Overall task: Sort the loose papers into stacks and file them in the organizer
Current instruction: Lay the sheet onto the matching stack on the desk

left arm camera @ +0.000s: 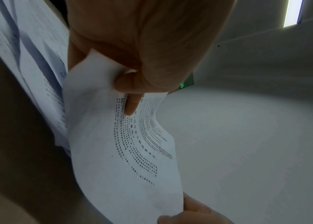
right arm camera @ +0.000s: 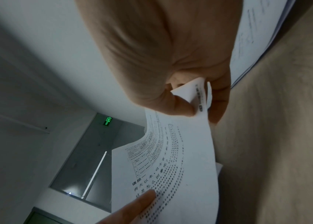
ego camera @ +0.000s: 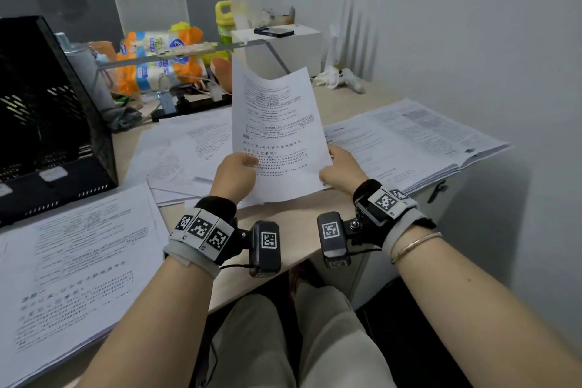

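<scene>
Holding one printed sheet (ego camera: 277,132) upright above the near edge of the surface (ego camera: 283,230), the person pinches it with both hands. The left hand (ego camera: 234,173) grips the lower left side, thumb on the printed face; the right hand (ego camera: 340,168) pinches the lower right corner, which curls a little between thumb and fingers in the right wrist view. The paper is thin and light, and I judge it soft: its top edge already bends backward. It should be held at both sides, without squeezing, or it will crease. Other loose papers (ego camera: 189,148) lie in the middle of the surface, a stack (ego camera: 78,264) at the near left corner, another stack (ego camera: 409,142) at the right edge. The black organizer (ego camera: 47,123) stands at the left edge.
</scene>
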Action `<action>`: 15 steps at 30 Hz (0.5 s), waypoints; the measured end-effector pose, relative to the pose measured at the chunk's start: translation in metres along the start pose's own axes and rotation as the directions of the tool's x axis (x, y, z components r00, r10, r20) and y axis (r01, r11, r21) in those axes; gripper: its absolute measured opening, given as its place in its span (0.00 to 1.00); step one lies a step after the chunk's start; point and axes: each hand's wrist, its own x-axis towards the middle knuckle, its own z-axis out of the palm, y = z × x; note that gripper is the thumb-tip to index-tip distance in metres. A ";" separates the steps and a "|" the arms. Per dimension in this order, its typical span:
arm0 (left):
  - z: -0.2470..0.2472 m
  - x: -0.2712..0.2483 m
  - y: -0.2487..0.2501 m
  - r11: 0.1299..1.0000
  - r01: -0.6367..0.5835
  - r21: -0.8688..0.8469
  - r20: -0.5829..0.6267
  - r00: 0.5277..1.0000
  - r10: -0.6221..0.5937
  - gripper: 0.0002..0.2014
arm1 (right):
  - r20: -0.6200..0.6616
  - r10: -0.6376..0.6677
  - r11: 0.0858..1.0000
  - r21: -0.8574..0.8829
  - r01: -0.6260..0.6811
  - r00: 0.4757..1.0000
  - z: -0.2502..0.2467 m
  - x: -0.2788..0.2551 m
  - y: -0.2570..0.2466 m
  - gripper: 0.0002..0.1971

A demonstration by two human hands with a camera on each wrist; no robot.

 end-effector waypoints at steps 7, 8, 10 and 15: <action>-0.004 -0.004 -0.004 0.997 -0.019 -0.071 -0.088 0.996 0.013 0.26 | -0.032 0.003 0.997 0.072 -0.001 0.999 0.008 -0.003 -0.004 0.19; -0.005 -0.006 -0.004 0.996 -0.025 -0.084 -0.106 0.994 0.016 0.26 | -0.041 0.003 0.996 0.084 0.001 0.999 0.010 -0.003 -0.005 0.19; -0.011 -0.010 -0.007 0.993 -0.040 -0.113 -0.153 0.988 0.023 0.25 | -0.045 -0.010 0.995 0.097 0.014 0.999 0.017 -0.001 -0.008 0.20; -0.035 -0.022 -0.016 0.984 -0.072 -0.162 -0.250 0.968 0.029 0.26 | -0.056 -0.030 0.996 0.085 0.035 0.998 0.039 0.006 -0.017 0.23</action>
